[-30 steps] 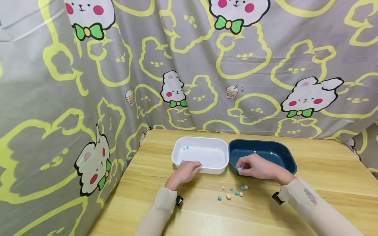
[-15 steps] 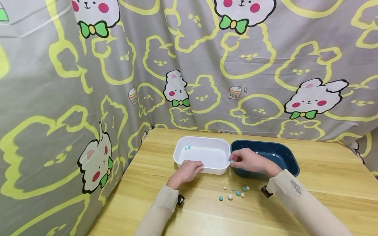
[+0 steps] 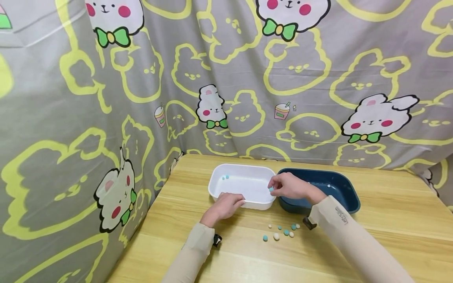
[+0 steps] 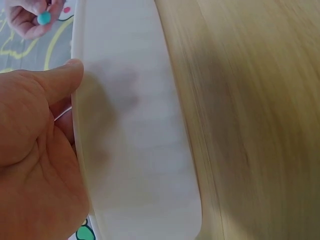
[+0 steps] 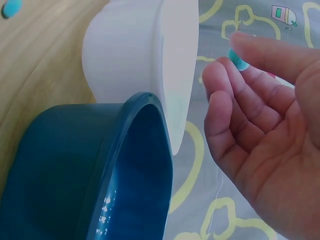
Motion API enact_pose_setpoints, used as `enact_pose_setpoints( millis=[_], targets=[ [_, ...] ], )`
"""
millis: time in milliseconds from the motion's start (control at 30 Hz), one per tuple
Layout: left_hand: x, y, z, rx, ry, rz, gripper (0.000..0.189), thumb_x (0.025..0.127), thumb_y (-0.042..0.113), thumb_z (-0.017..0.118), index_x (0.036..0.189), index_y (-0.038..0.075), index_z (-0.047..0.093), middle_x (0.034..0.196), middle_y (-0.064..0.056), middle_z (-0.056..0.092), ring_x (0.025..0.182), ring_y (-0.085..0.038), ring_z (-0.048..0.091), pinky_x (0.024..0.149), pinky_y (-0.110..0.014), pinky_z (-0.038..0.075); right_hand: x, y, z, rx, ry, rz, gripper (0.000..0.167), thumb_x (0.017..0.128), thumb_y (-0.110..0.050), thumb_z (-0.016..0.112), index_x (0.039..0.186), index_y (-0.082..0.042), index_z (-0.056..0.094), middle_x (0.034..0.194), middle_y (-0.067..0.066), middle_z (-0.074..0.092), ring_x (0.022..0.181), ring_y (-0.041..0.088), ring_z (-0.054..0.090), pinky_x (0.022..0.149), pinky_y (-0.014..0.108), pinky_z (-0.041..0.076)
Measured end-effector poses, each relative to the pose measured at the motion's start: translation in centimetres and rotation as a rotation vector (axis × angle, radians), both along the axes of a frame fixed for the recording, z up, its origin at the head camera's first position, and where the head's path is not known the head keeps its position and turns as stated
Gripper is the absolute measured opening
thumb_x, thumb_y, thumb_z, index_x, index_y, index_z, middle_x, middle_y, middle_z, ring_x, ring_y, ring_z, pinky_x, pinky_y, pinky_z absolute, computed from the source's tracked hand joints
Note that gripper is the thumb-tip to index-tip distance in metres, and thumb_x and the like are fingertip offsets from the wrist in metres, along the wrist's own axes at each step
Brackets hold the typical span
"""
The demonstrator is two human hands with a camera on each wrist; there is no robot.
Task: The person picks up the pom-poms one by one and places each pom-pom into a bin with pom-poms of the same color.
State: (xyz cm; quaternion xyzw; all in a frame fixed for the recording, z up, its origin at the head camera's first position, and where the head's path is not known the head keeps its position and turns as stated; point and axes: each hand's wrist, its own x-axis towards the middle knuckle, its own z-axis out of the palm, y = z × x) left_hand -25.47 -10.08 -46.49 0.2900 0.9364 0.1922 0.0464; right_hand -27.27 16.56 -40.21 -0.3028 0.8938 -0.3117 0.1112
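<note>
My right hand [image 3: 291, 186] pinches a small turquoise ball [image 5: 238, 61] between thumb and fingertips, above the right end of the white tray [image 3: 244, 169]. In the left wrist view the same ball [image 4: 44, 18] shows at the top left. My left hand [image 3: 225, 206] grips the tray's near rim, with the thumb [image 4: 65, 80] at the edge and the fingers partly hidden behind it. Two small turquoise balls [image 3: 227, 177] lie in the tray's far left corner. To the right, the dark blue tray [image 3: 348, 188] has a white ball [image 3: 328, 186] in view; my right hand hides part of its inside.
Several loose turquoise and white balls, among them a larger white one [image 3: 276, 236], lie on the wooden table [image 3: 240, 255] in front of the trays. The trays stand side by side. A patterned curtain [image 3: 247, 78] hangs behind and along the left.
My right hand has moved left with the turquoise ball, from over the dark blue tray's front to over the white tray's right end. My left hand stays at the rim.
</note>
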Motion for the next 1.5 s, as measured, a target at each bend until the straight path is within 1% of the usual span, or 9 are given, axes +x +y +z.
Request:
enact_pose_setpoints(
  millis=[133,433,633,733,1000,1100,1267,1367,1500],
  targets=[
    [0.0,0.1,-0.1,0.004,0.004,0.003,0.022,0.099,0.030,0.048,0.094,0.019,0.066,0.076,0.005,0.062,0.070,-0.010,0.048,0.079,-0.033,0.034,-0.5,-0.3,-0.1,0.009,-0.002,-0.010,0.013,0.087,-0.010,0.067,0.098,-0.003,0.066,0.075,-0.003,0.057,0.068,0.014,0.051,0.064,0.030,0.046],
    [0.1,0.1,0.0,-0.003,0.004,0.000,0.023,0.100,0.031,0.047,0.096,0.019,0.067,0.081,0.005,0.065,0.071,-0.009,0.050,0.080,-0.033,0.035,-1.8,-0.7,-0.8,0.012,-0.008,0.017,0.011,0.088,-0.009,0.066,0.097,-0.002,0.066,0.075,-0.003,0.058,0.065,0.014,0.052,0.062,0.029,0.047],
    [0.0,0.0,-0.1,-0.001,0.013,-0.004,0.022,0.099,0.030,0.048,0.096,0.019,0.067,0.083,0.006,0.065,0.073,-0.008,0.050,0.081,-0.033,0.036,-3.1,-0.8,-1.1,0.039,-0.042,-0.028,0.010,0.088,-0.009,0.067,0.096,-0.005,0.066,0.075,-0.001,0.058,0.067,0.013,0.052,0.062,0.029,0.046],
    [0.0,-0.1,-0.1,0.001,0.010,-0.004,0.022,0.099,0.030,0.048,0.096,0.020,0.067,0.083,0.007,0.065,0.073,-0.008,0.051,0.081,-0.033,0.036,-3.6,-0.9,-1.1,0.047,-0.066,-0.043,0.011,0.087,-0.009,0.067,0.097,-0.005,0.066,0.076,0.000,0.059,0.068,0.014,0.053,0.062,0.030,0.046],
    [0.0,-0.1,0.0,0.001,0.016,-0.009,0.022,0.099,0.030,0.048,0.096,0.019,0.067,0.083,0.008,0.065,0.072,-0.008,0.051,0.080,-0.032,0.036,-4.7,-1.1,-1.6,0.039,-0.073,-0.074,0.012,0.087,-0.011,0.067,0.098,-0.005,0.066,0.077,0.000,0.059,0.068,0.014,0.054,0.062,0.030,0.046],
    [0.0,-0.1,-0.1,0.005,0.013,-0.002,0.022,0.099,0.030,0.049,0.096,0.019,0.067,0.083,0.008,0.065,0.072,-0.008,0.051,0.080,-0.032,0.036,-4.9,-1.1,-1.9,0.041,-0.077,-0.099,0.012,0.087,-0.011,0.068,0.097,-0.005,0.067,0.076,0.000,0.059,0.068,0.015,0.054,0.063,0.030,0.045],
    [0.0,-0.1,-0.1,0.003,0.016,0.010,0.021,0.098,0.030,0.050,0.096,0.019,0.068,0.082,0.012,0.063,0.073,-0.007,0.051,0.080,-0.032,0.036,-5.3,-1.3,-2.4,0.039,-0.070,-0.123,0.013,0.086,-0.012,0.068,0.097,-0.005,0.068,0.075,0.000,0.059,0.068,0.015,0.053,0.064,0.030,0.045],
    [0.1,-0.1,-0.1,0.001,0.019,0.013,0.021,0.098,0.030,0.050,0.096,0.019,0.068,0.082,0.013,0.062,0.073,-0.007,0.051,0.080,-0.031,0.036,-5.5,-1.3,-2.7,0.041,-0.065,-0.135,0.016,0.087,-0.013,0.068,0.100,-0.004,0.068,0.077,0.001,0.059,0.069,0.015,0.053,0.064,0.030,0.046],
    [0.2,0.0,-0.1,0.004,0.023,0.007,0.021,0.098,0.030,0.050,0.096,0.018,0.068,0.081,0.010,0.063,0.072,-0.007,0.050,0.079,-0.031,0.036,-5.6,-1.4,-2.7,0.046,-0.058,-0.150,0.023,0.087,-0.011,0.067,0.108,-0.001,0.066,0.079,0.002,0.059,0.070,0.016,0.054,0.064,0.030,0.046]
  ],
)
